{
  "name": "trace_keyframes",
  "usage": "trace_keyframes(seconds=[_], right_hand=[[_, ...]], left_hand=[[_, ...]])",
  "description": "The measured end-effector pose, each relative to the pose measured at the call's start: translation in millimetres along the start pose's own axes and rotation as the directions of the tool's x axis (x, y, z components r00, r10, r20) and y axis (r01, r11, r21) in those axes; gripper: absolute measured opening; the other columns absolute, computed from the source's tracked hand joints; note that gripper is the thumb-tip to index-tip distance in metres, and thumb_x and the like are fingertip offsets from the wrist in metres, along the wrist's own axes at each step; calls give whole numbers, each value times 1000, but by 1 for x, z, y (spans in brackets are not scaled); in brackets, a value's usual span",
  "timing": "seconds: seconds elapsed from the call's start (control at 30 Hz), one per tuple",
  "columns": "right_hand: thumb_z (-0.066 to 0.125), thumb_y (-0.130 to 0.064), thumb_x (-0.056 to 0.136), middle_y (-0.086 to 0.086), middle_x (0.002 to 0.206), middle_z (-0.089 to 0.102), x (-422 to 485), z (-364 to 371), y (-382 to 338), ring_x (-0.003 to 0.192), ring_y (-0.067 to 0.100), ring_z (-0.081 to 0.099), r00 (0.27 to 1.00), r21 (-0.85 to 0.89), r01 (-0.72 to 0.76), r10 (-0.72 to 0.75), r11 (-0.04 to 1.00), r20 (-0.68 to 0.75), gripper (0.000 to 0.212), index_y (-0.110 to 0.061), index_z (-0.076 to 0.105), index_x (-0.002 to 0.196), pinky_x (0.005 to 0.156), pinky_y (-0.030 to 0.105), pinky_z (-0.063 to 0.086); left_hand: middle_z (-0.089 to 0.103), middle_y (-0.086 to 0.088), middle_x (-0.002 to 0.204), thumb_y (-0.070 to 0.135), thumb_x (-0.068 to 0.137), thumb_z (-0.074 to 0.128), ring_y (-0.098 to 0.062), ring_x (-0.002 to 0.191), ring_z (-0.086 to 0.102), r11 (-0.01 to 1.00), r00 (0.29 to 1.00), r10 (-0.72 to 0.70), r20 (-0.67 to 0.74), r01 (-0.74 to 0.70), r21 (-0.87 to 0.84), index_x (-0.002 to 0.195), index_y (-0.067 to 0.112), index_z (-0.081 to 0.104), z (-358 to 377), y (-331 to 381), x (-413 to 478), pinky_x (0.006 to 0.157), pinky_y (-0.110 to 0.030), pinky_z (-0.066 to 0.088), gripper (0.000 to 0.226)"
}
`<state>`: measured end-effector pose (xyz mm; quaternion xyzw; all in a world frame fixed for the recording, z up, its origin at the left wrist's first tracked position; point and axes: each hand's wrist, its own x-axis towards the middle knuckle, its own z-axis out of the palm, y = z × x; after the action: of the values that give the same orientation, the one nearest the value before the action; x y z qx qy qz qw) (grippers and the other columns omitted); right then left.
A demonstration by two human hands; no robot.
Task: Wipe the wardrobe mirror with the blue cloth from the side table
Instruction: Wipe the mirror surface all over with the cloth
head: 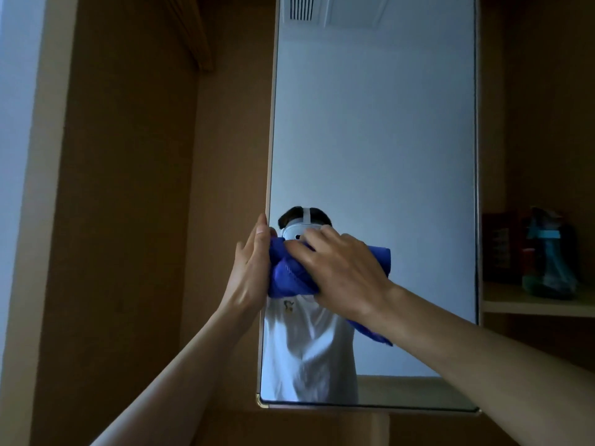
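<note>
pressed blue cloth (286, 278) against the mirror (380, 140) with right hand (341, 272), low on the glass near its left edge. gripped it bunched, fingers curled over the top and thumb tucked under, likely to keep a thick pad under the palm and push firmly on the glass. laid left hand (254, 268) along the mirror's left edge, fingers straight and pointing up, holding nothing. probably braced there to stop the mirror panel swinging or flexing under the wiping push. could not tell whether the fingertips hooked behind the edge.

checked the cloth: deep blue, soft, crumpled into folds, stitched hem showing close to the left hand, a flat corner sticking out right of the knuckles, a loose tail showing below the right wrist. partly doubled by its own reflection, so hard to split real folds from mirrored ones. saw no drips or streaks on the glass, but dim light, so not sure.

judged wiping under way on the lower left part, with the tall upper glass probably left to do. noted shelf (531, 304) right of the mirror with a bottle (547, 252) on it, well apart from both hands, no part in the task. saw no side table in view.
</note>
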<state>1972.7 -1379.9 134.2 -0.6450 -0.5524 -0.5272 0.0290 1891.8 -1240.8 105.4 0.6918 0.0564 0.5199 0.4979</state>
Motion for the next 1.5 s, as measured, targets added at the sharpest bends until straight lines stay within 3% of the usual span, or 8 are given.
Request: trace_keyframes(seconds=[0.1, 0.27, 0.47, 0.67, 0.77, 0.93, 1.13, 1.5], right_hand=[[67, -26, 82, -2, 111, 54, 17, -19, 27, 100, 24, 53, 994, -24, -93, 91, 995, -53, 45, -25, 51, 125, 67, 36, 38], [56, -20, 87, 3, 110, 54, 44, -54, 80, 103, 29, 52, 963, -29, -230, 223, 973, -153, 31, -20, 56, 118, 66, 36, 33], [55, -15, 86, 3, 103, 54, 41, -68, 113, 98, 31, 51, 934, -25, -304, 293, 952, -207, 24, -19, 57, 109, 66, 38, 35], [63, -24, 82, -4, 108, 57, 5, -50, 97, 99, 26, 54, 984, 14, -157, 158, 987, -83, 37, -25, 58, 118, 76, 41, 47], [68, -20, 73, -3, 105, 57, -21, -33, 79, 94, 25, 53, 997, 42, -75, 75, 996, -13, 43, -23, 60, 115, 74, 39, 45], [68, -14, 69, -1, 102, 61, -63, -2, 47, 86, 22, 57, 999, 23, 47, -48, 999, 10, 44, -19, 62, 112, 72, 34, 44], [69, -17, 74, 3, 105, 62, -83, 7, 39, 89, 23, 56, 991, -38, 105, -101, 994, 92, 45, -21, 56, 116, 78, 37, 48], [61, -19, 88, 8, 112, 56, -3, -67, 140, 104, 34, 52, 944, -7, -272, 266, 962, -194, 34, -16, 56, 122, 76, 47, 48]], left_hand=[[38, 0, 160, 79, 91, 21, -26, 152, 24, 993, 999, 43, -11, -42, 109, 139, 63, 44, 6, -6, 7, 122, -55, 23, 56], [18, 14, 167, 62, 104, 29, -9, 153, 13, 957, 998, 52, -22, -44, 286, 159, 40, 19, 19, -18, 18, 100, -5, 5, 60], [34, -1, 154, 83, 80, 27, -26, 141, 38, 994, 992, -29, -123, 42, 102, 150, 54, 29, 19, -5, 9, 117, -56, 34, 76], [39, 1, 149, 81, 80, 32, -18, 130, 44, 992, 989, 13, -149, 5, 125, 149, 52, 30, 21, -9, 8, 110, -44, 41, 75], [30, 2, 158, 65, 97, 35, -16, 140, 32, 928, 984, 16, -175, 50, 369, 157, 36, 28, 31, -13, 16, 114, -38, 28, 67], [32, 13, 137, 78, 79, 44, -21, 128, 43, 971, 995, 22, -93, 1, 240, 154, 55, 14, 22, -16, -7, 108, -50, 44, 84], [25, 4, 154, 50, 99, 55, -28, 143, 33, 946, 998, 42, -37, -28, 322, 161, 40, 6, 24, -6, -16, 114, -57, 38, 80], [20, 7, 158, 64, 85, 56, -29, 145, 32, 923, 1000, 20, -15, -13, 384, 161, 38, 0, 24, -3, -23, 112, -59, 40, 98]])
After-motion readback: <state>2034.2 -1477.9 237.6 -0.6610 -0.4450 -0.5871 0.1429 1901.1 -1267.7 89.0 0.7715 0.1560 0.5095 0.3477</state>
